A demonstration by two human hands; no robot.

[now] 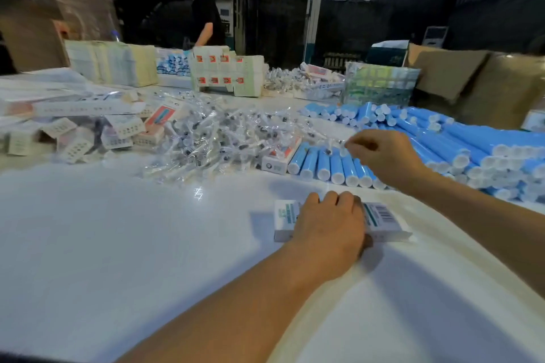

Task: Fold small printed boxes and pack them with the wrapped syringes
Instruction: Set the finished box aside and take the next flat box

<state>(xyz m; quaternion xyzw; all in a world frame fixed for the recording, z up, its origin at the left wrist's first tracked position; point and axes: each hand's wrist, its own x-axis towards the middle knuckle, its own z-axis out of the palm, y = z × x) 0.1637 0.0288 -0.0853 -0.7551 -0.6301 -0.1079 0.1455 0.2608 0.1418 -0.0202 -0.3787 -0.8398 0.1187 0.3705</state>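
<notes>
On a white table (118, 230), heaps of wrapped syringes (218, 135) and blue tubes (442, 141) suggest most packing remains. One folded printed box (380, 218) lies near the front edge under the left hand (330, 224), fingers draped over it. The right hand (383, 153) pinches a small clear item, too blurred to identify.

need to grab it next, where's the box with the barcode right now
In the head view, the box with the barcode lies flat on the white table, centre-right, under the left hand, just nearer than the blue tubes.
</notes>
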